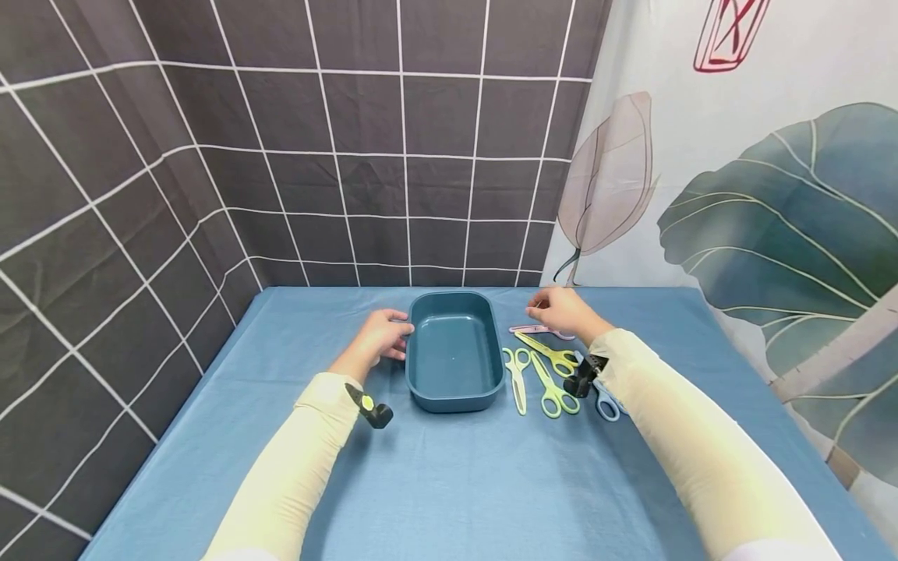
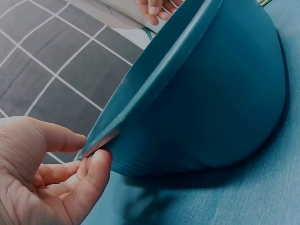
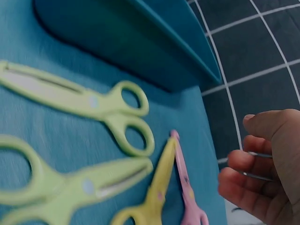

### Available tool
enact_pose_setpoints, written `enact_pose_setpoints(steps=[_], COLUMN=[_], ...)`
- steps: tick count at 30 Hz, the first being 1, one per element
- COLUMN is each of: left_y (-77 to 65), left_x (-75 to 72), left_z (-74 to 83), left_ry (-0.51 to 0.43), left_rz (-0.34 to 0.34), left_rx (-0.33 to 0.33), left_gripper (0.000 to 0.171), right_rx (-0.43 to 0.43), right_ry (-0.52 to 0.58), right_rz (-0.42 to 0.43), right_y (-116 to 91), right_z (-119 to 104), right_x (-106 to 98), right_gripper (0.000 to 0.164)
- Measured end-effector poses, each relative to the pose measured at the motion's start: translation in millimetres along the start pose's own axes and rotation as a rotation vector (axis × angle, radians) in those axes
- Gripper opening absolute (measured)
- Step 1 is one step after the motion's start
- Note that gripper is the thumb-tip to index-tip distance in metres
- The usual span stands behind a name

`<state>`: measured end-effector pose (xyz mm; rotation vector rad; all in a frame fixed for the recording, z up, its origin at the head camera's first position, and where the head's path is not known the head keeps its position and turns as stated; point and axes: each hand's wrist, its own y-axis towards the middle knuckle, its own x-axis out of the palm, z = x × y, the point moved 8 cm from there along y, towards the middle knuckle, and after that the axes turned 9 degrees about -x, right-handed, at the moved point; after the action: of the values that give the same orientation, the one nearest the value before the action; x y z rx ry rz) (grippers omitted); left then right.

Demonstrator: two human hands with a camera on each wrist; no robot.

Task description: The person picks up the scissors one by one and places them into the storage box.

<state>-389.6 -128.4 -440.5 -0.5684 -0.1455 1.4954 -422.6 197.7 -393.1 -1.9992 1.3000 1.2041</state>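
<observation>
Though near scissors, right fingers loose.

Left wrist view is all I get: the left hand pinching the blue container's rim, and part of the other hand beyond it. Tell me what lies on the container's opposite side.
Observer: In the head view, several pairs of scissors lie on the blue cloth to the right of the container.
Operator: Name the pair at the far end of the group.
Observer: The pink scissors, with the right hand close to them.
Operator: Check whether that hand has picked anything up.
Observer: The right wrist view shows its fingers loosely bent, with nothing visible between them and the thumb.
</observation>
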Motion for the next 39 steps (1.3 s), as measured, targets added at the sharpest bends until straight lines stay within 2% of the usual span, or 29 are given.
enact_pose_setpoints(steps=[8,10,13,20,25,39], left_y=[-0.3,-0.5,-1.1,0.6,3.3,7.1], left_x=[1.5,1.6,2.1,3.1,1.1,-3.2], left_z=[-0.6,-0.5,0.3,1.7,1.4,0.6], left_ry=[0.005,0.005,0.009,0.021,0.020,0.038], left_rz=[-0.008,-0.007,-0.003,0.008,0.020,0.037], left_rx=[-0.013,-0.014,-0.012,0.005,0.024,0.022], left_gripper=[0.047,0.047,0.047,0.046,0.046,0.045], right_rx=[0.185,0.213,0.227,0.244,0.244,0.250], right_ry=[0.486,0.572,0.644,0.712,0.722,0.743], right_rz=[-0.144,-0.157,-0.153,-0.134,-0.138,-0.142], right_y=[1.4,0.7,1.3,2.9,3.8,4.9], right_z=[-11.7,-16.5,-20.5,-22.3,-25.3,-28.1], right_x=[46.5,54.3,60.9,67.1,69.1,72.7], right_gripper=[0.038,0.037,0.034,0.028,0.029,0.029])
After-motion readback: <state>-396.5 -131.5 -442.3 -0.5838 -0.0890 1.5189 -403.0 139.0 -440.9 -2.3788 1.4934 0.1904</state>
